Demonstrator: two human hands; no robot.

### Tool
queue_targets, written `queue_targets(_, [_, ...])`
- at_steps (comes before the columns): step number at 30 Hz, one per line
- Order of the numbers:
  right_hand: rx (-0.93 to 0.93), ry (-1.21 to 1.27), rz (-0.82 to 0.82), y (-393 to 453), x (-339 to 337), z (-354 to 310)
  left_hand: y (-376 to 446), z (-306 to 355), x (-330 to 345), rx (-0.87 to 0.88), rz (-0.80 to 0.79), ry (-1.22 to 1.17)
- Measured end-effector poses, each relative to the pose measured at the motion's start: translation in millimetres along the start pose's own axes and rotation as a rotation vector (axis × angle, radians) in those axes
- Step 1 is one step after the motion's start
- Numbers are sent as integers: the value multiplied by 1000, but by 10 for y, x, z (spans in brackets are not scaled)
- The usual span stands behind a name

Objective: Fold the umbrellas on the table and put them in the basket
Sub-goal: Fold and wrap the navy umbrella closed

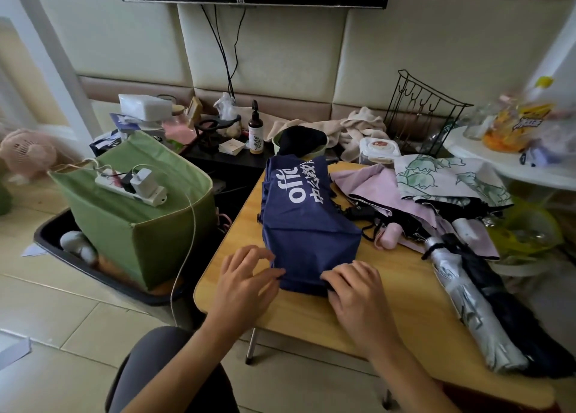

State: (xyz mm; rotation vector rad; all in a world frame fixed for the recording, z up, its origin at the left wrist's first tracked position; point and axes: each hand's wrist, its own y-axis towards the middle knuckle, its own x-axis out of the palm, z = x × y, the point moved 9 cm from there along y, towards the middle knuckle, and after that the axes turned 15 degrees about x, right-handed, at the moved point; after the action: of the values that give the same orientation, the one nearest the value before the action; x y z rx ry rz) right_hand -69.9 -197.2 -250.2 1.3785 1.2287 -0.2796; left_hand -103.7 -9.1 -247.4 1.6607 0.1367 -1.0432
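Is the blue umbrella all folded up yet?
Not yet. The blue umbrella is closed, but its cloth lies loose on the table, both hands pinching its near edge.

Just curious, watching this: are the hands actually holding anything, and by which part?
Both hold the navy blue umbrella by its near edge: the left hand pinches the left corner of the fabric, the right hand the right corner.

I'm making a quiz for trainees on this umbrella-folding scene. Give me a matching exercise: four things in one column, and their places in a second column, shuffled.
Things:
1. navy umbrella
2. silver umbrella
3. power strip
4. brown pump bottle

Places:
A. on top of the green basket
B. on the dark shelf behind the table
C. at the table's right edge
D. under both hands, mid-table

Pairs: 1-D, 2-C, 3-A, 4-B
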Motion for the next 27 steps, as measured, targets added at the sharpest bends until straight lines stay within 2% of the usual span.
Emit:
queue_targets(6, [-15,15,-74,71,-31,101,19,59,97,96,-108,-36])
queue_targets(11, [-53,41,-44,62,-135,131,-14,-37,98,25,-87,-52])
queue_targets(17, [3,58,-33,-98,-146,275,-19,-113,43,-67,-73,-132])
queue_targets(20, [50,81,-3,-145,-207,288,-58,-181,11,-263,-49,-269])
queue_targets(24, [145,99,17,-252,-218,327,-185,-174,210,-508,-225,-497])
queue_targets(27, [162,96,5,-314,-202,371,-250,-143,230,-714,-234,-643])
